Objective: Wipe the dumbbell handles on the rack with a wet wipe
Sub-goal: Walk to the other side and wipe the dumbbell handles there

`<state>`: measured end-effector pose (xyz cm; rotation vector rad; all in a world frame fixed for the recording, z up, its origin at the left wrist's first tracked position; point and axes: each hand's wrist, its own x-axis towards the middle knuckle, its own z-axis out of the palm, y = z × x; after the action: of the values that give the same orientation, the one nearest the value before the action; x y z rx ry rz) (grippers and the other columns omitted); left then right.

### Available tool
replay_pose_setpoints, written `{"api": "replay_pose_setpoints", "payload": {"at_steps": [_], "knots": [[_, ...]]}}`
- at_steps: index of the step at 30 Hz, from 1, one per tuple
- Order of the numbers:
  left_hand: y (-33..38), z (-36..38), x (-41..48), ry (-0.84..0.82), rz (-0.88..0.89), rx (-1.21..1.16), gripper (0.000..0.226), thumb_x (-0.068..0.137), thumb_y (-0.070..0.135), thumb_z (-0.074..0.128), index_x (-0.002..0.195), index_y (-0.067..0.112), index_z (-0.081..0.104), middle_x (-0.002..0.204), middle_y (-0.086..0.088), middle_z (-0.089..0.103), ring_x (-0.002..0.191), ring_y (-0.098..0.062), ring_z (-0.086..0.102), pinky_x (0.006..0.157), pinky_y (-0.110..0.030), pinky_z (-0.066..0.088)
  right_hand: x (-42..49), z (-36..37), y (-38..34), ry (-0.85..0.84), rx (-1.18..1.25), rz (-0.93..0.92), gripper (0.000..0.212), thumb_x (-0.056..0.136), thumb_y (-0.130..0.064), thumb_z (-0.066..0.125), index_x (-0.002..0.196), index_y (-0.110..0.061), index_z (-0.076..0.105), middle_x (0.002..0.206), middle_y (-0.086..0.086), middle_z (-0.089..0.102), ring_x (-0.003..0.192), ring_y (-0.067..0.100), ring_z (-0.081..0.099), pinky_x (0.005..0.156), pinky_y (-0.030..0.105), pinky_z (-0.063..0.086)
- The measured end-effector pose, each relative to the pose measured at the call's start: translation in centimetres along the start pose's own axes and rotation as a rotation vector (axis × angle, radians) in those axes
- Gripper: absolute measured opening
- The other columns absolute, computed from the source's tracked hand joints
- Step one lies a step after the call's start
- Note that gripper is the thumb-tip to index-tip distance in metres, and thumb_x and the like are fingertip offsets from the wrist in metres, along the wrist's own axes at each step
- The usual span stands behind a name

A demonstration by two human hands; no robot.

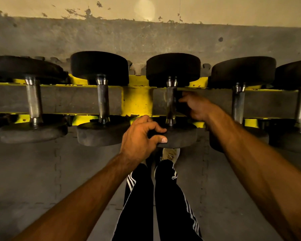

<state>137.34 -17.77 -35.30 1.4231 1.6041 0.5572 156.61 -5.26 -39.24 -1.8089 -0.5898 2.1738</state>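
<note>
Several dumbbells with black round heads and steel handles lie across a yellow rack. My left hand grips the near head of the middle dumbbell, thumb on its face and fingers over its edge. My right hand reaches in from the right to that dumbbell's handle. It holds a dark, cloth-like wipe against the handle's right side. The hand and the dim light hide most of the wipe.
Neighbouring dumbbell handles stand left and right of the middle one, close together. A stained wall rises right behind the rack. Below are grey floor mats, my legs in black striped trousers and a shoe.
</note>
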Motion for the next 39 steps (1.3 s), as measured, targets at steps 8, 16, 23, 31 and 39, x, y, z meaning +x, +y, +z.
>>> {"api": "replay_pose_setpoints", "payload": {"at_steps": [8, 16, 23, 31, 39], "knots": [[0.2, -0.2, 0.1, -0.008, -0.005, 0.010, 0.025, 0.066, 0.031, 0.090, 0.088, 0.033, 0.077, 0.088, 0.012, 0.060, 0.090, -0.011, 0.058, 0.073, -0.039, 0.052, -4.7, 0.5, 3.1, 0.325, -0.786, -0.646, 0.015, 0.083, 0.001, 0.070, 0.096, -0.006, 0.075, 0.088, -0.002, 0.068, 0.079, 0.003, 0.058, 0.078, 0.020, 0.047], [0.4, -0.2, 0.1, -0.020, -0.014, 0.026, 0.026, 0.065, 0.030, 0.090, 0.088, 0.032, 0.078, 0.087, 0.012, 0.060, 0.089, -0.009, 0.057, 0.072, -0.034, 0.050, -2.5, 1.4, 2.4, 0.332, -0.998, -0.884, 0.016, 0.094, -0.016, 0.064, 0.107, -0.012, 0.072, 0.112, 0.004, 0.055, 0.100, 0.008, 0.050, 0.084, 0.006, 0.038], [0.4, -0.3, -0.3, 0.014, 0.035, 0.053, 0.023, 0.067, 0.031, 0.087, 0.088, 0.028, 0.079, 0.085, 0.013, 0.060, 0.086, -0.010, 0.058, 0.068, -0.031, 0.049, -2.4, 2.4, -0.8, 0.170, -1.446, -0.818, 0.018, 0.100, -0.028, 0.047, 0.100, -0.017, 0.061, 0.100, 0.003, 0.055, 0.090, 0.022, 0.058, 0.066, 0.027, 0.036], [0.2, 0.1, -0.6, 0.055, 0.063, 0.067, 0.023, 0.070, 0.037, 0.082, 0.093, 0.032, 0.078, 0.088, 0.012, 0.061, 0.090, -0.008, 0.058, 0.072, -0.031, 0.050, -2.4, 8.3, -1.8, -0.043, -2.026, -0.528, 0.024, 0.100, -0.015, 0.049, 0.120, -0.007, 0.059, 0.124, 0.014, 0.056, 0.111, 0.031, 0.057, 0.079, 0.035, 0.041], [0.1, 0.3, -1.0, 0.091, 0.088, 0.055, 0.024, 0.073, 0.036, 0.080, 0.095, 0.029, 0.079, 0.091, 0.012, 0.064, 0.092, -0.011, 0.061, 0.074, -0.037, 0.053, -1.3, 9.0, -1.8, 0.352, -1.794, -0.562, 0.029, 0.099, -0.013, 0.044, 0.124, -0.003, 0.056, 0.120, 0.019, 0.059, 0.111, 0.037, 0.057, 0.079, 0.035, 0.040]]}}
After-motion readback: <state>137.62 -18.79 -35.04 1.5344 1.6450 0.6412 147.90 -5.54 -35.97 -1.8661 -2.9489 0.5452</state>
